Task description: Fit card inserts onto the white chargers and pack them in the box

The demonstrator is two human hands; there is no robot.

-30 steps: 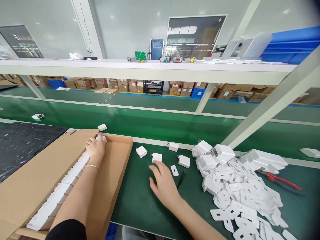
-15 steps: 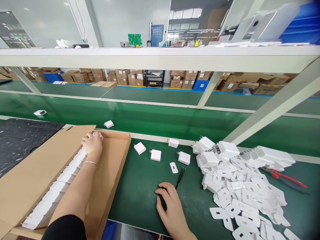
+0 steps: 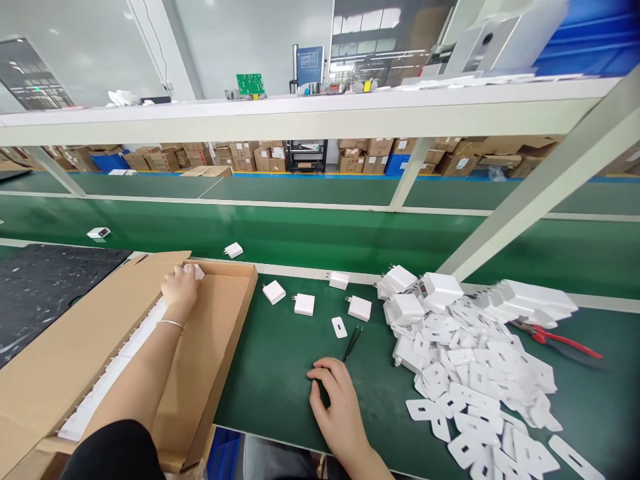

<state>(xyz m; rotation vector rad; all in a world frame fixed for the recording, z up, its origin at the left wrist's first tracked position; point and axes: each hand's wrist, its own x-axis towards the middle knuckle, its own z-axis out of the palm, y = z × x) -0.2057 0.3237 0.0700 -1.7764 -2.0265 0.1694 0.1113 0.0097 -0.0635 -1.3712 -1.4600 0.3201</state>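
My left hand [image 3: 180, 288] is inside the open cardboard box [image 3: 240, 313], closed around a white plug charger [image 3: 199, 271] at the far end of a row of white chargers [image 3: 113, 377]. Fingers cover most of the held charger. On the green table my right hand [image 3: 336, 407] rests with its fingers curled but apart, holding nothing. Just beyond its fingertips lie black tweezers [image 3: 353, 343] and a white cover plate [image 3: 339, 327]. Several loose white chargers [image 3: 304, 305] lie farther back, between the box and a large pile of white plates [image 3: 480, 373].
More chargers [image 3: 443, 291] lie at the back of the pile. Red-handled pliers [image 3: 565, 339] are to its right. A green conveyor belt [image 3: 300, 233] runs behind the table, carrying a charger [image 3: 233, 250]. Overhead is a white shelf [image 3: 300, 123] with a slanting post [image 3: 520, 193].
The chargers on the belt have moved right relative to the table. My view has shifted slightly. Both hands stay in nearly the same places, the left still at the row's far end.
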